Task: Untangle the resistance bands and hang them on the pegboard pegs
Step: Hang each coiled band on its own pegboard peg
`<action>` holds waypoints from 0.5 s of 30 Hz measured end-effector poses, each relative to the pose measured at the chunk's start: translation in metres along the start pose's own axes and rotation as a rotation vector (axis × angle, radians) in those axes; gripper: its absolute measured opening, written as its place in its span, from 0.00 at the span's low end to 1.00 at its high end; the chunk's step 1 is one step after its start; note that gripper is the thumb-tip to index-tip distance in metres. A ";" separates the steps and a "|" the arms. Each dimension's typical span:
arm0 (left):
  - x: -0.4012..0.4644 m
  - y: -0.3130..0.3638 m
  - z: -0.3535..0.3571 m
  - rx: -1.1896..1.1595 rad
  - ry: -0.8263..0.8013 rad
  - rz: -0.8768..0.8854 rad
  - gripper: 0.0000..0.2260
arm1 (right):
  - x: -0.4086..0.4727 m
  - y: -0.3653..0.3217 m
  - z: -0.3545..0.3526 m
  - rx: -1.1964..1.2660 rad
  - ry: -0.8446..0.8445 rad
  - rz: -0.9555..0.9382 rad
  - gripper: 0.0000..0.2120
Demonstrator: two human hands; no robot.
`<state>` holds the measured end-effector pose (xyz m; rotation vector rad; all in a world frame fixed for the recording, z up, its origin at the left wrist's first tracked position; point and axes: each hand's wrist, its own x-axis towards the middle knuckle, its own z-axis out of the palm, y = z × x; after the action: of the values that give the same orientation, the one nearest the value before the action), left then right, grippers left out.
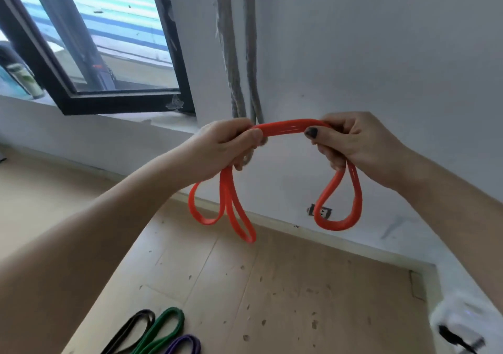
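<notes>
gripping the orange band [288,129], left hand [226,146] and right hand [353,144] are fisted.

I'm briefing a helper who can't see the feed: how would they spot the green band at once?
Look at the wooden floor at the bottom left of the view, below the person's left hand. Three bands lie there side by side. The green band is the middle one, between the black band and the purple band; the orange band is held up in both hands.
</notes>
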<state>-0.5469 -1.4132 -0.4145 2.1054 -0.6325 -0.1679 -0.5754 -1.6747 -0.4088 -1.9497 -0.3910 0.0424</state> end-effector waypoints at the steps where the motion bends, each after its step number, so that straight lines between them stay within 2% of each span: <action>1: 0.010 0.019 -0.014 -0.019 -0.002 0.007 0.12 | 0.006 -0.021 -0.012 0.002 0.022 0.007 0.16; 7: 0.063 0.133 -0.109 -0.086 -0.035 0.041 0.13 | 0.043 -0.150 -0.077 0.013 0.127 0.036 0.14; 15: 0.108 0.252 -0.206 -0.001 -0.005 0.047 0.11 | 0.085 -0.285 -0.132 0.030 0.230 0.121 0.10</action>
<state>-0.4770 -1.4322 -0.0790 2.0873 -0.6842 -0.1471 -0.5389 -1.6673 -0.0856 -1.9216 -0.1198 -0.0964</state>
